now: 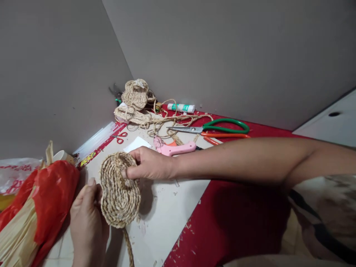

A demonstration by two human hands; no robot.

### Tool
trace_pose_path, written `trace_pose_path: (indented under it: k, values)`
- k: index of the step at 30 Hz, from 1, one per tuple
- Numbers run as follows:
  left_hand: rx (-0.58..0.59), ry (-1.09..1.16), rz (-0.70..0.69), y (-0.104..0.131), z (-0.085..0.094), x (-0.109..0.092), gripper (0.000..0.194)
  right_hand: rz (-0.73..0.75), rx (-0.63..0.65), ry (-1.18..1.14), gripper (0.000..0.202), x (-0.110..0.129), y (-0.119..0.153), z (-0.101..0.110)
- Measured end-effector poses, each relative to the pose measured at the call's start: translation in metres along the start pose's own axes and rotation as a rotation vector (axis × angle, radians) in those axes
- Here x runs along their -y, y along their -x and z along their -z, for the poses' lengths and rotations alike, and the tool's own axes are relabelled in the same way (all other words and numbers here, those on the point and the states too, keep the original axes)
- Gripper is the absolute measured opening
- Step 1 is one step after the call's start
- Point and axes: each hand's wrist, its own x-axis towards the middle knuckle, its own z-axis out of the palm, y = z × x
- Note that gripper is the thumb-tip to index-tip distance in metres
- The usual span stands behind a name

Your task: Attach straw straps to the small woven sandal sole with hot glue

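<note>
A coiled, braided straw sole (pixel 120 200), shaped like a figure eight, is held up at the middle of the head view. My right hand (pixel 151 163) grips its upper right edge, thumb on the near face and fingers partly hidden behind. At its left edge, my left hand (pixel 88 215) is closed, with the thumb raised and the other fingers going out of sight behind the sole. A loose tail of braided straw cord (pixel 128 246) hangs from the bottom of the coil.
Behind lie green-and-orange-handled scissors (pixel 222 129), a pink-handled glue gun (pixel 178 148), a glue stick tube (pixel 181 108), small red scissors (pixel 120 138) and woven straw pieces (pixel 135 94). Clear sticks (pixel 94 139) line the wall. A red bag (pixel 54 193) with straw leaves stands left.
</note>
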Motion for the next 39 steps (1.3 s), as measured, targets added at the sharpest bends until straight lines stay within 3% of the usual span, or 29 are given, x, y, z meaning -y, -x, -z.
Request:
trace_pose_path:
  k: [4, 10, 14, 23, 27, 28, 31, 34, 37, 39]
  values:
    - [0.196, 0.193, 0.152, 0.006, -0.005, -0.002, 0.019, 0.064, -0.046, 0.066, 0.017, -0.005, 0.000, 0.001]
    - [0.274, 0.270, 0.221, 0.010, -0.009, 0.005, 0.024, 0.031, -0.200, 0.138, 0.020, -0.006, -0.001, 0.000]
    - [0.352, 0.260, 0.309, 0.011, -0.009, 0.013, 0.026, 0.006, -0.203, 0.140, 0.013, -0.006, -0.002, -0.001]
    - [0.279, 0.299, 0.326, 0.010, -0.013, 0.019, 0.026, 0.020, -0.144, 0.330, 0.025, -0.001, 0.000, 0.001]
    - [0.194, 0.310, 0.323, 0.000, -0.011, 0.021, 0.023, -0.107, -0.267, 0.408, 0.053, 0.029, 0.001, 0.000]
    - [0.155, 0.311, 0.312, -0.004, -0.009, 0.022, 0.020, -0.100, -0.310, 0.454, 0.051, 0.041, 0.003, 0.000]
    - [0.046, 0.316, 0.293, -0.016, -0.007, 0.025, 0.010, -0.015, -0.357, 0.637, 0.036, 0.079, 0.019, 0.011]
    - [0.004, 0.343, 0.298, -0.023, -0.005, 0.025, 0.013, 0.121, -0.358, 0.961, 0.021, 0.099, 0.047, 0.032]
    - [0.000, 0.354, 0.280, -0.022, -0.006, 0.022, 0.015, 0.078, -0.294, 1.361, 0.022, 0.094, 0.073, 0.053]
    - [-0.004, 0.353, 0.276, -0.020, -0.007, 0.019, 0.016, -0.016, -0.191, 1.548, 0.033, 0.081, 0.082, 0.063]
